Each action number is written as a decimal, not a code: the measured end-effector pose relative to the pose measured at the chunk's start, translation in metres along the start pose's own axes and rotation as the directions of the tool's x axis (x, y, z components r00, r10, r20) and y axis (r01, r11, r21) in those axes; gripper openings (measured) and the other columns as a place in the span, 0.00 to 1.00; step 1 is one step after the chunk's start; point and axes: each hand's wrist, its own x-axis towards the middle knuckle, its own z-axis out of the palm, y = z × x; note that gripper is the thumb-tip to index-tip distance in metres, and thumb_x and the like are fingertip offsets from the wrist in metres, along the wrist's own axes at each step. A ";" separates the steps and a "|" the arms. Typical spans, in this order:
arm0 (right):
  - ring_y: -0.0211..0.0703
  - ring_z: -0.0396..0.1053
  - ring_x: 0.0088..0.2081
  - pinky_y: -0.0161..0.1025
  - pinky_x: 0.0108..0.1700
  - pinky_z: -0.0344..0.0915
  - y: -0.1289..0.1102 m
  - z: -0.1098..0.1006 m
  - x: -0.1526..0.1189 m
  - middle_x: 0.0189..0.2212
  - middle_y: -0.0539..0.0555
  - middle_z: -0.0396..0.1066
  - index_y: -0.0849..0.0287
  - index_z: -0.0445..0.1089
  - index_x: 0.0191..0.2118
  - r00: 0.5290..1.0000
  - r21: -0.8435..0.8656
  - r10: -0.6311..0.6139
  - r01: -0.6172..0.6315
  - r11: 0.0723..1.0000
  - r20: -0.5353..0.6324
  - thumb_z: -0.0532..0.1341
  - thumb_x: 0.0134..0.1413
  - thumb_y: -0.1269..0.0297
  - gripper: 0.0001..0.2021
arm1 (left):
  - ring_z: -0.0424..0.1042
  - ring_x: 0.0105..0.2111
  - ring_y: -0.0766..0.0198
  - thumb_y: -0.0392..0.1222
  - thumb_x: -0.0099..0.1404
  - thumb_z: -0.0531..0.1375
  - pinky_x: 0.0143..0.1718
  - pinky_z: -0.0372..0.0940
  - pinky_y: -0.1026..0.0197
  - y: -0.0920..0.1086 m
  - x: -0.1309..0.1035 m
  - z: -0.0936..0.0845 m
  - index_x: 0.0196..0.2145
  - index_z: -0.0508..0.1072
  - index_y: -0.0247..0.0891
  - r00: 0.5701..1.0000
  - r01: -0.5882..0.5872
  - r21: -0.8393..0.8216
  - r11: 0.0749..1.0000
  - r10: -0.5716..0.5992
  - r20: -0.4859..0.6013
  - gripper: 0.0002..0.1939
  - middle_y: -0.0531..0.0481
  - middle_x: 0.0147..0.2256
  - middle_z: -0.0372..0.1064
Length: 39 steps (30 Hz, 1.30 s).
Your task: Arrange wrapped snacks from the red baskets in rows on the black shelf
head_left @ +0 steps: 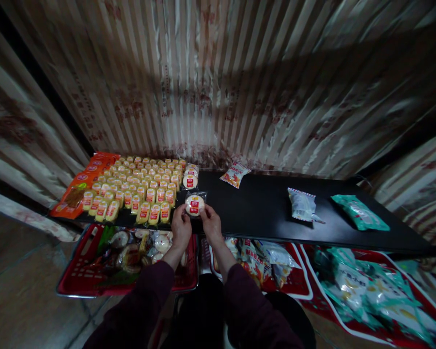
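Observation:
Both my hands grip one round wrapped cake (194, 205), white with a red label, in clear film, at the front edge of the black shelf (261, 208). My left hand (181, 227) pinches its left side. On the right side, the fingers of my right hand (211, 224) close on the wrapper. Just behind it, similar round cakes (190, 181) form a short row. To the left stand many small yellow wrapped cakes (143, 213) in close rows. Whether the held cake touches the shelf I cannot tell.
An orange package (67, 203) lies at the shelf's left end. Rightward lie a red-and-white snack bag (235, 173), a pale bag (302, 205) and a green bag (360, 212). Below are red baskets (72, 271) of packaged snacks. A striped curtain (210, 97) hangs behind.

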 end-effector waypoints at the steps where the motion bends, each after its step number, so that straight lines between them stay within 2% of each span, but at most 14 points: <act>1: 0.43 0.70 0.35 0.39 0.40 0.67 0.001 0.002 0.005 0.36 0.54 0.74 0.60 0.70 0.44 1.000 -0.011 -0.008 0.008 1.000 -0.006 0.58 0.48 0.54 0.19 | 0.67 0.49 0.61 0.28 0.56 0.50 0.53 0.62 0.54 0.000 0.003 0.001 0.45 0.70 0.37 1.000 -0.020 0.017 1.000 0.020 -0.003 0.20 0.44 0.46 0.69; 7: 0.42 0.70 0.35 0.38 0.39 0.67 0.008 0.013 0.032 0.37 0.54 0.73 0.61 0.68 0.46 0.998 -0.047 -0.047 0.046 0.998 -0.029 0.56 0.49 0.54 0.21 | 0.63 0.54 0.59 0.27 0.55 0.50 0.58 0.56 0.52 0.000 0.018 0.009 0.45 0.71 0.38 0.998 -0.057 0.094 0.994 0.058 -0.011 0.22 0.44 0.50 0.67; 11: 0.41 0.69 0.32 0.38 0.36 0.67 0.015 0.020 0.046 0.33 0.53 0.73 0.61 0.67 0.48 0.998 -0.102 -0.040 0.036 0.994 -0.038 0.56 0.49 0.55 0.21 | 0.62 0.55 0.57 0.26 0.56 0.50 0.60 0.55 0.50 -0.003 0.025 0.014 0.46 0.71 0.35 0.997 -0.081 0.112 0.990 0.083 -0.008 0.22 0.41 0.53 0.64; 15: 0.41 0.70 0.34 0.38 0.38 0.67 0.020 0.024 0.058 0.35 0.52 0.74 0.58 0.69 0.45 0.995 -0.152 -0.076 0.066 0.986 -0.060 0.56 0.50 0.58 0.18 | 0.62 0.55 0.56 0.26 0.56 0.50 0.59 0.56 0.51 -0.009 0.033 0.021 0.47 0.71 0.33 0.996 -0.084 0.127 0.988 0.087 -0.019 0.22 0.38 0.54 0.63; 19: 0.40 0.70 0.35 0.39 0.41 0.66 0.020 0.027 0.070 0.37 0.53 0.74 0.59 0.69 0.46 0.994 -0.218 -0.102 0.093 0.971 -0.032 0.55 0.51 0.61 0.17 | 0.61 0.56 0.54 0.26 0.55 0.49 0.59 0.57 0.51 -0.015 0.040 0.029 0.47 0.70 0.32 0.994 -0.098 0.134 0.986 0.102 -0.025 0.23 0.37 0.55 0.61; 24: 0.42 0.69 0.39 0.40 0.45 0.64 0.011 0.031 0.079 0.40 0.57 0.73 0.62 0.69 0.47 0.986 -0.441 -0.166 0.145 0.886 -0.008 0.54 0.53 0.65 0.17 | 0.57 0.59 0.54 0.26 0.53 0.51 0.62 0.52 0.49 -0.022 0.048 0.035 0.50 0.69 0.36 0.989 -0.143 0.132 0.981 0.147 -0.021 0.26 0.41 0.56 0.60; 28: 0.45 0.67 0.41 0.39 0.46 0.62 0.007 0.034 0.082 0.40 0.60 0.71 0.64 0.69 0.47 0.980 -0.604 -0.196 0.168 0.779 0.020 0.53 0.54 0.67 0.16 | 0.55 0.60 0.53 0.26 0.53 0.51 0.62 0.50 0.48 -0.026 0.052 0.038 0.51 0.69 0.32 0.987 -0.162 0.154 0.975 0.163 0.004 0.27 0.37 0.58 0.57; 35: 0.46 0.65 0.41 0.40 0.46 0.60 0.011 0.033 0.088 0.38 0.59 0.70 0.61 0.69 0.48 0.973 -0.698 -0.226 0.189 0.690 0.040 0.52 0.56 0.66 0.16 | 0.51 0.62 0.53 0.26 0.53 0.51 0.62 0.49 0.46 -0.027 0.055 0.044 0.51 0.69 0.35 0.988 -0.156 0.152 0.976 0.152 0.036 0.28 0.39 0.57 0.60; 39: 0.48 0.63 0.45 0.41 0.49 0.58 0.013 0.035 0.089 0.42 0.61 0.68 0.61 0.69 0.50 0.971 -0.724 -0.235 0.188 0.663 0.037 0.53 0.56 0.65 0.17 | 0.51 0.62 0.52 0.26 0.52 0.51 0.62 0.50 0.46 -0.029 0.056 0.045 0.51 0.69 0.34 0.989 -0.148 0.172 0.974 0.143 0.042 0.28 0.38 0.58 0.58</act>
